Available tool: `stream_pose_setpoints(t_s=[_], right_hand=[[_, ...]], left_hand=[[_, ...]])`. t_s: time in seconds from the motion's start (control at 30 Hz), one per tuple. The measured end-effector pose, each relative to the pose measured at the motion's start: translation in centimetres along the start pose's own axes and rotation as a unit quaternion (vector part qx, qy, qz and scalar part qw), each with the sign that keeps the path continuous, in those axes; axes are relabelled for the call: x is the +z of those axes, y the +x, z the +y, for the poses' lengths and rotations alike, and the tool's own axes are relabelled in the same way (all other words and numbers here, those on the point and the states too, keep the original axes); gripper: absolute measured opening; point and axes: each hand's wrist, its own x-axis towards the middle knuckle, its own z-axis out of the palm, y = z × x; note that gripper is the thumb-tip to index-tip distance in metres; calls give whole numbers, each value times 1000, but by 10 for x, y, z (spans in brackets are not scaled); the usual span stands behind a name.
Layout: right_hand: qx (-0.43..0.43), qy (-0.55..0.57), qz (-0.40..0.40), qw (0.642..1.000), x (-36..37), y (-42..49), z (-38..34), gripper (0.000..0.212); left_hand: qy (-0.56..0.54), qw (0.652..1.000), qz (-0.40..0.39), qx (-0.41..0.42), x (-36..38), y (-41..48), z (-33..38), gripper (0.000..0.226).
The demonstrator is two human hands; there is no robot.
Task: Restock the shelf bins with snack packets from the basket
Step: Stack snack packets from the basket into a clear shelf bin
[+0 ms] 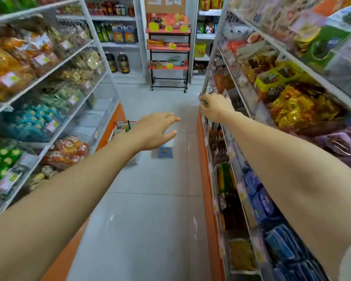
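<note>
Where shelf bins [236,87] line the aisle's right side, the basket [132,160] stands on the floor [150,220] by the left shelving [49,73], snack packets [122,125] showing in it. The left hand [152,132] hovers over it, grip wide and bare; the right hand [215,108] meets a bin's edge, grip curled round a small dark thing [205,102], perhaps a packet.

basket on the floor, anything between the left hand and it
Nothing visible does. The left hand hangs open above the aisle floor, and the basket sits by the left shelf beneath the wrist, partly hidden by that forearm.
</note>
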Motion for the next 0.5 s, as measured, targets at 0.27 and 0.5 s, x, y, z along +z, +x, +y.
stream_pose_setpoints(t_s=[0.27, 0.5], right_hand=[[10, -1, -16, 1000, 32, 70, 3, 41], [32, 9, -26, 999, 57, 137, 0, 42]], left_hand=[[-5, 999, -33, -11, 13, 62, -52, 49], [-9, 998, -70, -5, 27, 128, -117, 49]])
